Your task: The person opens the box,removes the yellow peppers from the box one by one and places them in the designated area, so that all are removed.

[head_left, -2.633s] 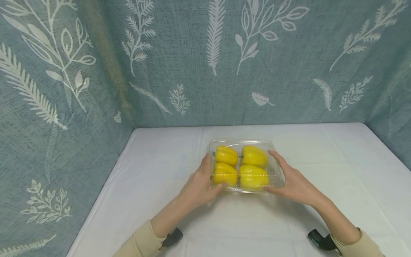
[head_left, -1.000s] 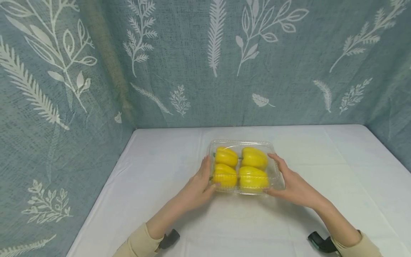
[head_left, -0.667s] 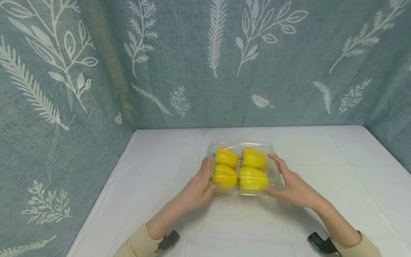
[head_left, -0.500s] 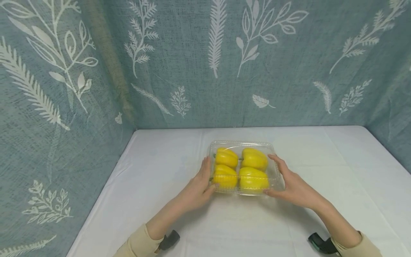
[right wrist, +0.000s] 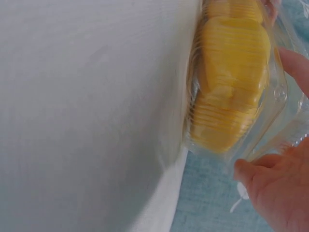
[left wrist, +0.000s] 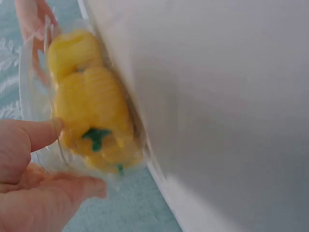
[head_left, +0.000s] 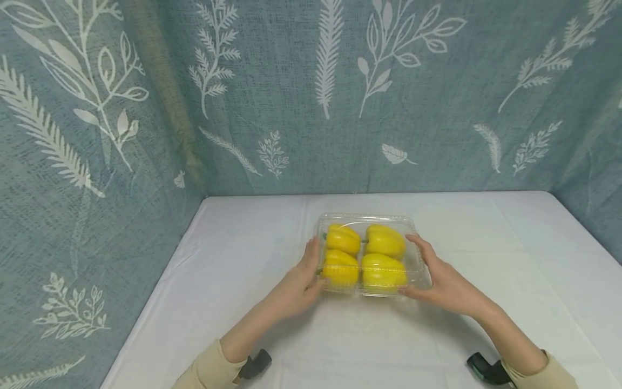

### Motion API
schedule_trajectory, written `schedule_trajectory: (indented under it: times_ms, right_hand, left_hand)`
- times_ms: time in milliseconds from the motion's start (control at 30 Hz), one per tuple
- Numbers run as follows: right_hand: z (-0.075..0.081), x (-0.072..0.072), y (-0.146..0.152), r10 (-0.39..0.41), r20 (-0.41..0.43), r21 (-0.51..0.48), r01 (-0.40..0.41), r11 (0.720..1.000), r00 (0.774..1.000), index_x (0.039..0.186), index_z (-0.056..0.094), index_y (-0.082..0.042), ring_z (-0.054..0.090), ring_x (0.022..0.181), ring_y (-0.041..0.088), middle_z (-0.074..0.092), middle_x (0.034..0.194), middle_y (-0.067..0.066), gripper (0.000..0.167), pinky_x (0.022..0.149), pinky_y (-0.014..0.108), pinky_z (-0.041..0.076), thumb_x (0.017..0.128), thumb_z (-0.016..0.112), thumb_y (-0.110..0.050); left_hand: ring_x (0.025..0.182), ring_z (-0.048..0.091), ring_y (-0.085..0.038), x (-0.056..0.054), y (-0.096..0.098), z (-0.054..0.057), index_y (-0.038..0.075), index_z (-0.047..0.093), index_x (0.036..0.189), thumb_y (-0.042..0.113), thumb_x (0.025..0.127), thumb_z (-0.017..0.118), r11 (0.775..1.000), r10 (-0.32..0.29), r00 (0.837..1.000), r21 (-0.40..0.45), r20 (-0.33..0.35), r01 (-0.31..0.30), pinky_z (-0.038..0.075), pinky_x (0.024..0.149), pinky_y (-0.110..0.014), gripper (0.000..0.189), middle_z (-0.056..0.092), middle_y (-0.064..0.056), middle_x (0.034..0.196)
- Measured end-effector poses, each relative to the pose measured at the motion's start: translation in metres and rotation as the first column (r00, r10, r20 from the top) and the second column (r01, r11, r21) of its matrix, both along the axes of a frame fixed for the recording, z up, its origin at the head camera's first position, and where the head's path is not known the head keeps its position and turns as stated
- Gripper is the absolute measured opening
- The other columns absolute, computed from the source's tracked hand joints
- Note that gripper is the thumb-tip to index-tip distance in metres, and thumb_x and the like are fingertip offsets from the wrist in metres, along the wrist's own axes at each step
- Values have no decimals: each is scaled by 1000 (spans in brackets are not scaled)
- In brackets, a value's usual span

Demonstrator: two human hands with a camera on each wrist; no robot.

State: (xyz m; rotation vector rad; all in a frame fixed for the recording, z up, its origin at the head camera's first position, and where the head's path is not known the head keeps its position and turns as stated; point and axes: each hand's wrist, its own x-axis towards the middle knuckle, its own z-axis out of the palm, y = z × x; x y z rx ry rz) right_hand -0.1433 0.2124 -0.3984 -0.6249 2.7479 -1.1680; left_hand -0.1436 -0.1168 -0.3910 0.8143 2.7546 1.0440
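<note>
A clear plastic clamshell container (head_left: 415, 267) with its lid down sits on the white table, with several yellow bell peppers (head_left: 384, 270) inside, stems pointing left. My left hand (head_left: 298, 283) holds its left side, fingers along the wall and thumb by the near corner. On the other side my right hand (head_left: 444, 278) spans the right end, thumb at the near corner and fingers farther back. In the left wrist view, the left thumb (left wrist: 46, 133) lies against the clear plastic. The right wrist view shows the right fingertips at the container's rim (right wrist: 280, 94).
A white cloth covers the table (head_left: 252, 237). Blue-green curtains (head_left: 301, 97) with white leaf patterns hang behind it and along both sides. Dark wrist devices (head_left: 256, 363) show below both cuffs.
The left thumb has slid left from the container's front edge toward its near-left corner. The container and right hand keep nearly the same place; the whole view has shifted slightly.
</note>
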Motion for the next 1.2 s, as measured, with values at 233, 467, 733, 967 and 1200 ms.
schedule_trajectory:
  times_ms: [233,467,733,967,1200]
  right_hand:
    - [-3,-1,4,12,26,-35,-12,999,1000,156,8,-22,28,134,56,13,159,23,106,99,71,33,80,79,-46]
    - [-5,-2,4,18,11,-34,-17,999,1000,156,7,-24,29,134,55,12,159,23,107,99,70,33,80,79,-44]
    - [-3,-2,2,14,7,-19,-14,1000,1000,157,4,-25,29,134,56,10,160,23,109,98,71,33,80,78,-46]
    - [0,0,6,13,29,-21,-12,1000,999,158,5,-27,26,136,54,9,162,18,110,99,72,31,79,80,-44]
    - [0,3,9,10,35,-20,-9,1000,999,158,7,-29,26,137,52,9,162,15,110,100,72,28,78,82,-40]
  left_hand:
    - [144,15,-40,-2,-5,-3,-3,-5,153,12,101,51,999,-7,1000,33,4,7,18,116,-51,78,2,-24,157]
    - [145,10,-41,-1,-6,-1,-3,-4,153,15,101,53,1000,0,1000,26,7,0,16,115,-54,79,0,-24,158]
    - [147,7,-35,1,-7,0,2,-3,155,20,100,54,998,34,998,46,54,-36,14,117,-51,81,-2,-16,160]
    - [147,7,-35,8,-5,-3,11,-7,156,26,99,57,995,75,994,67,79,-80,15,116,-52,87,-6,-13,161]
    - [147,8,-33,17,-3,0,13,-5,157,37,96,61,993,91,990,69,106,-99,15,116,-52,92,-3,-11,161]
